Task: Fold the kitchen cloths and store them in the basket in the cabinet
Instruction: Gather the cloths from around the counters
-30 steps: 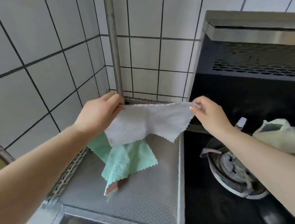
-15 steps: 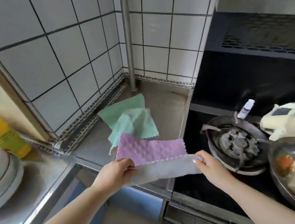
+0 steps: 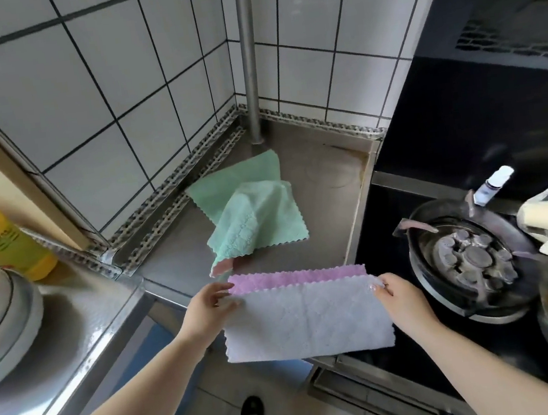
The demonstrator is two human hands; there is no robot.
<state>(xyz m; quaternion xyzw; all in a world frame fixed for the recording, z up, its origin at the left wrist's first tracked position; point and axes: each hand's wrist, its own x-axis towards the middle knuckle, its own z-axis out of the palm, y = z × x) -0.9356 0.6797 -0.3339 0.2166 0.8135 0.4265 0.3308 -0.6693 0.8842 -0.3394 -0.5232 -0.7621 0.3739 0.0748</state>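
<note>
Cloth: I see the white-and-pink cloth (image 3: 307, 320) doubled over, hanging past the bench (image 3: 327, 200) front edge.
Hands: left hand (image 3: 206, 310) and right hand (image 3: 403, 301) each pinch a top corner.
Behind: green cloths (image 3: 252, 210) lie crumpled, free bench to their right.
Hidden: I see no basket or cabinet.

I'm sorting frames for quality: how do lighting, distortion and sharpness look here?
Head view: daylight glare on the steel counter; wide-angle bend curves the tile lines and the pipe; the stove side is dark; the pink cloth and both hands, left and right, are fairly sharp, with soft compression blur overall.
</note>
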